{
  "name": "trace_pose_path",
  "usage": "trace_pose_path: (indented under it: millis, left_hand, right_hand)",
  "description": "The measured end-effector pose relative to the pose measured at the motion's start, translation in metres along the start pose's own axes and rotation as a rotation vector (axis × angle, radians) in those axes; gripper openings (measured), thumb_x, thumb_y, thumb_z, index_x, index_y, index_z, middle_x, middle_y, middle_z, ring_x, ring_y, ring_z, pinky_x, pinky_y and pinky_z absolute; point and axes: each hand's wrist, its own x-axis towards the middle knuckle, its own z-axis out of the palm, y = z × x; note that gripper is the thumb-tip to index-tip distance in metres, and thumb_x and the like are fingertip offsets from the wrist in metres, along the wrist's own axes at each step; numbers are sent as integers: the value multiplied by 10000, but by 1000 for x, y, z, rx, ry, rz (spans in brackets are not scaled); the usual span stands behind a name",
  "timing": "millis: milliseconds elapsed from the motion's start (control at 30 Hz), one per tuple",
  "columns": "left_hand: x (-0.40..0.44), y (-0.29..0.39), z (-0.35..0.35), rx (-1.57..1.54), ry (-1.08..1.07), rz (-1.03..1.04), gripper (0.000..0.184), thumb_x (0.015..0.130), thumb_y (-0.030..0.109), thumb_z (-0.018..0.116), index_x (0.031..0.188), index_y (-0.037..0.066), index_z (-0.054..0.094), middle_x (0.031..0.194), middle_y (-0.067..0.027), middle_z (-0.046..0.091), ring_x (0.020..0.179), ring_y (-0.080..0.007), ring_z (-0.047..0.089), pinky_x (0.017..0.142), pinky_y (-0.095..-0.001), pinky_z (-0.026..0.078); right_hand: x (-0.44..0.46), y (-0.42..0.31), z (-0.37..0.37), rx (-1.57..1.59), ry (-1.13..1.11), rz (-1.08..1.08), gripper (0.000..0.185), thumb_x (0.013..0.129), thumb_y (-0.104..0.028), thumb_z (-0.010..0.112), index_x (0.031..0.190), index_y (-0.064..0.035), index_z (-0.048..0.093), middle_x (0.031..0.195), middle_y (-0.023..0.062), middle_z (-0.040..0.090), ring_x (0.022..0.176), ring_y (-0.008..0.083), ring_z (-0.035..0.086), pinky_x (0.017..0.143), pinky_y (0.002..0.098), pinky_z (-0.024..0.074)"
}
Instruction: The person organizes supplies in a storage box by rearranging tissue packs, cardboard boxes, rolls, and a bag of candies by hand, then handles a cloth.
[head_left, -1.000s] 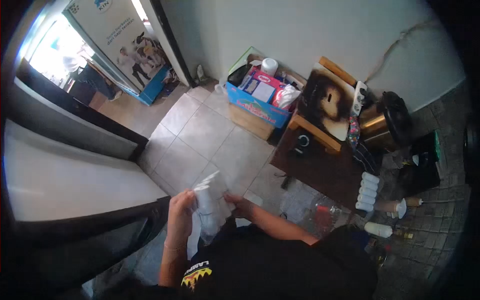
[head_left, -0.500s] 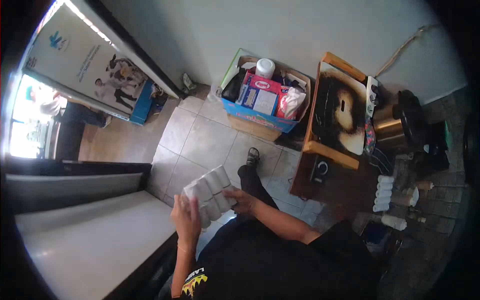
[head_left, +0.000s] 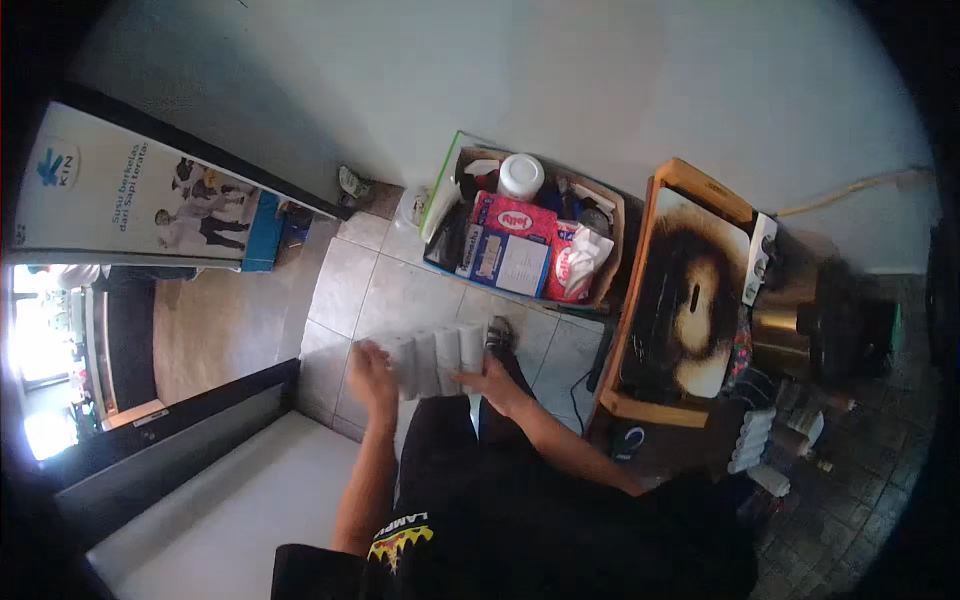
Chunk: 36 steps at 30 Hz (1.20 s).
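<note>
Pack of white rolls (head_left: 437,360): side by side in one row, up in our hands, on our side of the carton (head_left: 617,240). Our right hand (head_left: 493,387) pinches the pack near its right end, thumb across the near face. Our left hand (head_left: 373,377) is at the other end, fingers curled; motion blur there, so we cannot tell whether that grip closes on the pack or only rests against it.

Handling, our judgement: support both ends evenly, press lightly so the row does not buckle, and keep the rolls level.

Outward: shoe (head_left: 498,332) just on our side of the carton. Inside the carton, a white tub (head_left: 521,177) and a pink box (head_left: 513,220). Right of the carton, a scorched panel (head_left: 690,290); farther right and nearer us, a second row of white rolls (head_left: 752,440).
</note>
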Motion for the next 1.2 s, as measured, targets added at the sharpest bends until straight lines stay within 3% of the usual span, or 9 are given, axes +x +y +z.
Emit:
trace_pose_path:
  millis: [67,167,300,400,533,700,933,1067,1200]
  left_hand:
    - [7,-8,29,555,76,648,138,839,145,487,875,11,491,694,-156,585,614,-295,582,551,-348,451]
    - [17,-8,66,567,-252,375,139,808,106,483,922,29,460,711,-206,581,654,-403,557,569,-438,441]
    - [23,-7,104,520,-571,295,134,809,121,488,910,42,448,715,-229,569,683,-437,540,587,-502,412]
    - [27,-28,128,494,-593,290,148,823,168,490,885,43,444,716,-233,566,694,-441,536,590,-513,406]
    - [36,-41,149,565,-625,254,239,829,255,508,874,36,424,706,-234,562,693,-441,535,591,-511,410]
    - [31,-32,161,662,-713,272,345,825,331,526,891,23,387,689,-229,559,689,-438,539,583,-500,422]
    - [37,-44,165,596,-824,296,316,844,300,505,914,25,366,703,-217,564,692,-434,544,562,-504,424]
    - [58,-41,190,685,-816,298,259,853,263,491,912,42,369,713,-215,565,682,-427,545,551,-508,423]
    - [98,-18,240,553,-750,475,165,847,183,477,904,68,373,713,-211,555,679,-416,544,551,-504,416]
  right_hand:
    - [5,11,-13,40,92,32,573,735,-241,683,1210,-63,417,1120,68,513,1028,192,482,893,347,374]
    - [1,28,-24,191,238,125,579,740,-278,677,1210,-61,417,1117,73,513,1027,199,481,880,350,379]
    - [2,42,-41,364,455,169,572,753,-331,656,1200,-54,432,1099,80,523,1015,208,487,862,348,385]
    - [12,48,-52,273,510,64,554,764,-356,640,1183,-45,453,1090,85,532,1003,211,497,850,338,388]
    - [25,37,-64,356,670,210,536,766,-381,631,1152,-38,490,1069,90,552,986,211,512,845,322,389]
    - [26,31,-60,69,835,318,527,770,-371,625,1134,-10,502,1055,104,565,972,208,525,838,307,394]
    - [33,69,-82,53,812,303,506,766,-351,631,1116,-6,509,1032,107,575,939,216,541,806,311,413]
    - [47,22,-89,75,887,252,482,766,-348,637,1059,20,530,917,105,597,829,172,566,719,306,445]
    - [82,-45,-118,-281,912,12,493,728,-312,672,1062,9,503,958,107,580,857,195,562,723,316,445]
